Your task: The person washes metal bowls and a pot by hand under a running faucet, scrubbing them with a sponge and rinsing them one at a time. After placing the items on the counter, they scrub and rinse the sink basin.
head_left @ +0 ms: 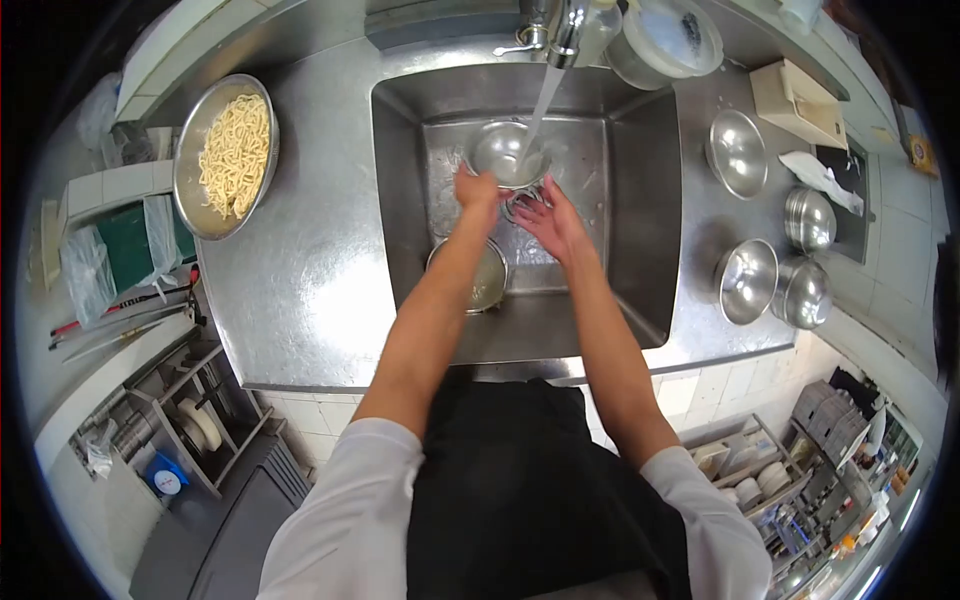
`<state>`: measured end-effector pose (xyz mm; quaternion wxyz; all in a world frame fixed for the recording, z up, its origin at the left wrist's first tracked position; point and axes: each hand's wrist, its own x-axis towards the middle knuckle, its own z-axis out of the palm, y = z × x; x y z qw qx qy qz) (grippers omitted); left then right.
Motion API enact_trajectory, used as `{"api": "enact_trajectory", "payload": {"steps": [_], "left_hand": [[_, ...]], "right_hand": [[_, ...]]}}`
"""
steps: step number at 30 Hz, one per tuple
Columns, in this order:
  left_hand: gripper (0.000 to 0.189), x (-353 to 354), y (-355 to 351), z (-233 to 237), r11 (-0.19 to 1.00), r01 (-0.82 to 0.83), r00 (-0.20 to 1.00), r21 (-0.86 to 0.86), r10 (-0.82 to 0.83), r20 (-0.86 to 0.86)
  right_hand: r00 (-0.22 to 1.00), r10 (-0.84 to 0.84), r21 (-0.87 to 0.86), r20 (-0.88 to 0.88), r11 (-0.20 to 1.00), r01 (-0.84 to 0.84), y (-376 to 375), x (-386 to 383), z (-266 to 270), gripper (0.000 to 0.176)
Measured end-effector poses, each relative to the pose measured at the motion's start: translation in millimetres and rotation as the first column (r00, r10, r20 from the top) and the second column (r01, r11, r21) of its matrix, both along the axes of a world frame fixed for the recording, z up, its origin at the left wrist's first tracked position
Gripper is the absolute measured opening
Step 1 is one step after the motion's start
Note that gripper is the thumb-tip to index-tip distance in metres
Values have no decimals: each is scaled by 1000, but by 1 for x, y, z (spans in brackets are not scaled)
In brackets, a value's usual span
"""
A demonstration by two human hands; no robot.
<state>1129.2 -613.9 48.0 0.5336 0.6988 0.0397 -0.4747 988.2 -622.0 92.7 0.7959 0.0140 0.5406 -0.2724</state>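
Head view, left hand [478,188]: closed on the near rim of the small steel bowl [503,150].
Head view, bowl position: at the back of the sink [395,200], directly under the water stream [545,105] from the tap [563,30].
Head view, right hand [553,222]: open, fingers spread and holding nothing, just beside the bowl and over the drain area.
Head view, around: a second bowl [490,285] lies low in the sink under the left forearm. A tray of noodles [232,150] stands on the left counter and four steel bowls [747,280] on the right.
Risk, my judgement: a wet rim held by one hand could slip, and the bowl would drop onto the sink floor.
Risk, my judgement: water striking the curved bowl may spray onto the counter towards the noodles.
Hard to make out: the left fingertips are hidden by the rim. The drain is blurred by running water. I cannot tell what the second bowl holds. The tap's top is cut off by the frame.
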Motion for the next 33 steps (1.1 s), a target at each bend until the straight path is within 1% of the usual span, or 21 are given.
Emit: {"api": "enact_trajectory", "payload": {"steps": [5, 7, 8, 9, 10, 11, 13, 14, 16, 18, 20, 22, 23, 24, 26, 27, 28, 30, 31, 32, 33], "left_hand": [[48, -30, -10, -22, 996, -84, 988, 30, 87, -127], [32, -14, -20, -24, 960, 18, 982, 281, 36, -184], [32, 0, -22, -20, 960, 3, 981, 281, 52, -189], [32, 20, -21, -12, 884, 341, 889, 321, -414, 195], [32, 31, -19, -4, 661, 569, 462, 489, -749, 475], [32, 33, -23, 2, 660, 566, 473, 494, -751, 461], [24, 33, -36, 11, 310, 826, -246, 471, -554, 796], [24, 30, -43, 14, 307, 829, -239, 468, -562, 792], [24, 25, -53, 15, 274, 875, -357, 398, -189, 915], [25, 38, -54, 18, 372, 819, -254, 436, -447, 858], [27, 50, -48, 14, 451, 742, -101, 496, -656, 748], [35, 49, -31, 9, 739, 573, 398, 353, -628, 669], [34, 43, -17, 7, 894, 430, 588, 127, -384, 712], [34, 38, -11, -2, 891, 436, 583, 125, -385, 715], [29, 16, -1, -20, 908, 405, 888, 104, -418, 190], [23, 1, 1, -21, 951, 192, 967, -241, -225, -118], [23, -12, 1, -33, 946, 206, 963, -251, -242, -119], [25, -23, -4, -35, 913, -167, 813, -372, -86, -576], [27, -23, -10, -18, 883, -285, 735, -374, -49, -676], [27, -22, -16, -2, 877, -276, 738, -393, -68, -672], [28, -19, -25, 7, 930, -169, 928, -327, 38, -372]], "right_hand": [[779, 288, -126, -557, 898, -422, -49, 40, -83, 35], [665, 315, -174, -677, 809, -561, -54, 24, -70, 43], [454, 297, -241, -840, 545, -803, -53, 11, -42, 40], [247, 181, -208, -952, 211, -955, -57, 7, -21, 37], [238, 195, -200, -951, 197, -960, -62, 7, -16, 37], [90, 243, -82, -966, 43, -996, -63, 5, -15, 35], [-75, 284, 44, -956, -114, -992, -63, 5, -23, 34], [-71, 287, 10, -955, -208, -978, -71, 14, -32, 32], [-67, 296, -26, -953, -299, -954, -74, 23, -30, 31], [66, 355, -75, -933, -13, -997, -74, 27, -19, 27], [62, 261, -56, -963, 29, -998, -61, 33, -1, 29], [54, 170, -40, -984, 86, -996, -47, 33, 16, 31], [314, 170, -293, -934, 138, -946, -45, 33, 24, 35], [554, 153, -527, -818, 187, -829, -48, 36, 31, 39], [668, 265, -636, -696, 207, -744, -65, 51, 42, 41], [752, 368, -729, -546, 234, -644, -75, 56, 43, 43], [756, 350, -729, -552, 238, -642, -83, 56, 38, 43], [874, 486, -477, -13, 765, -433, -97, 54, 21, 43], [956, 293, -384, 12, 884, -266, -93, 47, -5, 45], [958, 286, -403, 11, 878, -258, -85, 45, 0, 45], [986, 152, -411, 70, 905, -110, -65, 45, 14, 49]]}}
